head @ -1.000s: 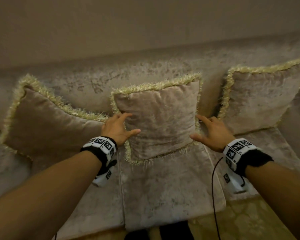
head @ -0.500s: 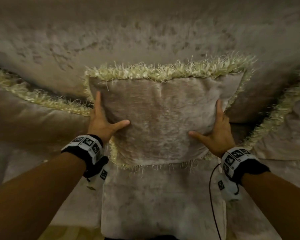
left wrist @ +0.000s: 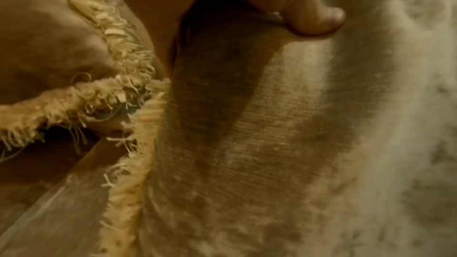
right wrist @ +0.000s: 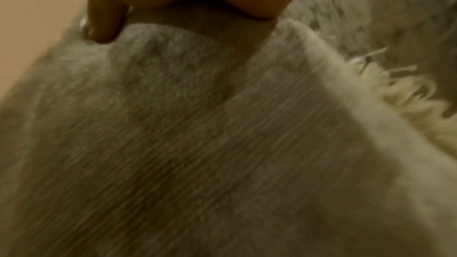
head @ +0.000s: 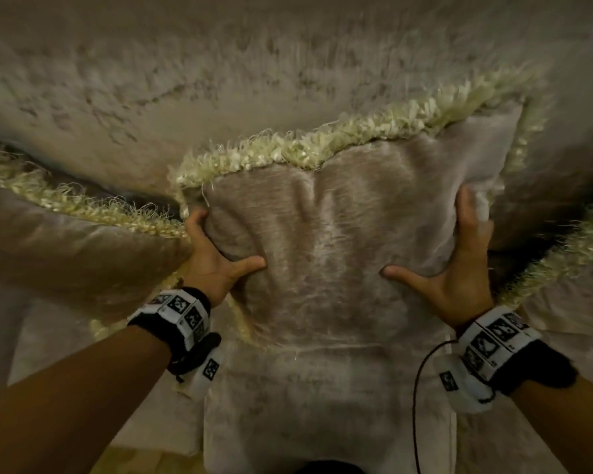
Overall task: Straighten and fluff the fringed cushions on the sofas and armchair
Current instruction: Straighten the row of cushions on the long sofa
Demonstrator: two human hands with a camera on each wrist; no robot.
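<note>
Gripping the middle cushion (head: 336,254) by its sides, left hand (head: 213,265) and right hand (head: 459,268) press thumbs into its front.

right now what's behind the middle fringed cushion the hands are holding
Behind the beige velvet cushion with cream fringe rises the mottled beige velvet sofa backrest. The left hand and right hand grip its sides; their fingers and the backrest's lower part are hidden behind it.

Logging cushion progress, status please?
Left hand and right hand grip the middle cushion by its sides, thumbs pressed into its front. Neighbouring cushion crowds its left edge.
</note>
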